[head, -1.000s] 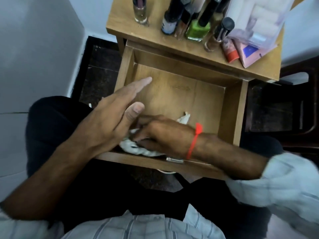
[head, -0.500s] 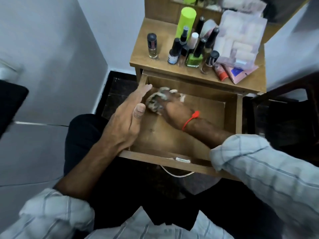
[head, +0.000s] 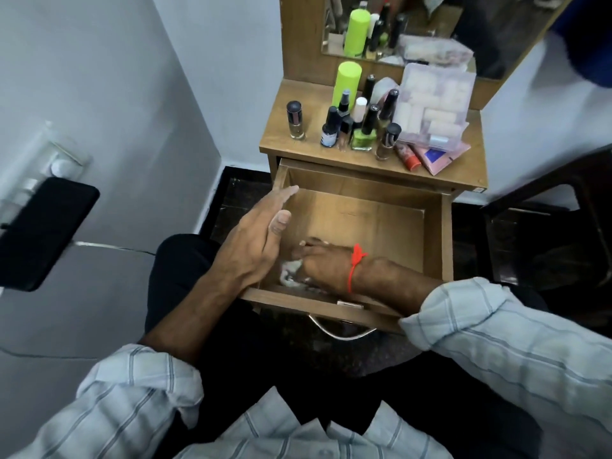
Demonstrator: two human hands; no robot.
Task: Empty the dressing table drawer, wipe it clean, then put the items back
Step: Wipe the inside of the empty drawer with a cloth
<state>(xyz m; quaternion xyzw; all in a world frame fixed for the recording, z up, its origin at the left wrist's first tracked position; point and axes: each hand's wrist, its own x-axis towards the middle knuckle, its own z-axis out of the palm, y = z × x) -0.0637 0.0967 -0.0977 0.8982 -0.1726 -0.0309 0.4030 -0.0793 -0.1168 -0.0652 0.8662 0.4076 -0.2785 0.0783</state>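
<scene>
1. The drawer (head: 433,233) stands pulled out from under the dressing table top (head: 275,145), and I sit facing it with my knees below its front board.
2. My left hand (head: 255,240) lies along the drawer's left wall at about 9 o'clock of the drawer, fingers straight and together, pointing toward 1 o'clock, thumb stretched out beside them. It grips nothing; it rests flat against the wall's top edge.
3. My right hand (head: 323,263) is down inside the drawer at about 7 o'clock of its floor, near the front left corner. The fingers are curled over a crumpled pale cloth (head: 291,274) and press it to the wood. The hand is blurred, so I cannot tell how each finger lies.
4. A red thread (head: 356,266) is tied round my right wrist, and both sleeves of my striped shirt are rolled back.
5. The rest of the drawer floor, from 12 to 4 o'clock, shows bare wood.
6. The drawer's things stand on the table top at 12 o'clock from the drawer: a tall lime-green can (head: 346,82), a cluster of small dark-capped bottles (head: 359,127), and one lone bottle (head: 294,120) apart at their 9 o'clock.
7. At the cluster's 3 o'clock lies a clear plastic pouch (head: 432,107) on a pink packet (head: 440,159), with a red tube (head: 409,157) just beside.
8. A mirror (head: 414,28) rises behind the table top.
9. A metal handle (head: 341,332) hangs under the drawer front at 6 o'clock.
</scene>
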